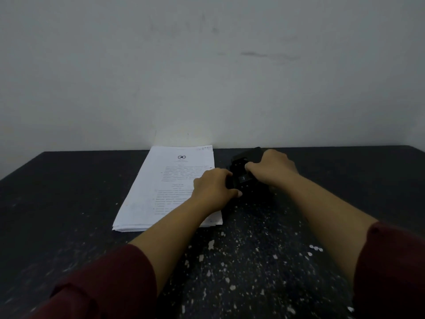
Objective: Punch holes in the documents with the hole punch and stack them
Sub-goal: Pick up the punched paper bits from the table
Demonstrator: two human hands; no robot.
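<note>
A stack of white printed documents [161,189] lies on the dark table [57,192], reaching back to the wall. Just right of the stack sits a black hole punch [243,173], hard to make out against the dark top. My left hand [213,187] reaches over the stack's right edge and grips the punch's left side. My right hand [273,166] holds the punch from the right and top. Both forearms stretch forward, with dark red sleeves pushed up.
The table's near half is speckled with white flecks and a few small paper discs [315,248]. A plain pale wall [207,77] rises right behind the table. The table's far right corner [411,148] shows at the edge.
</note>
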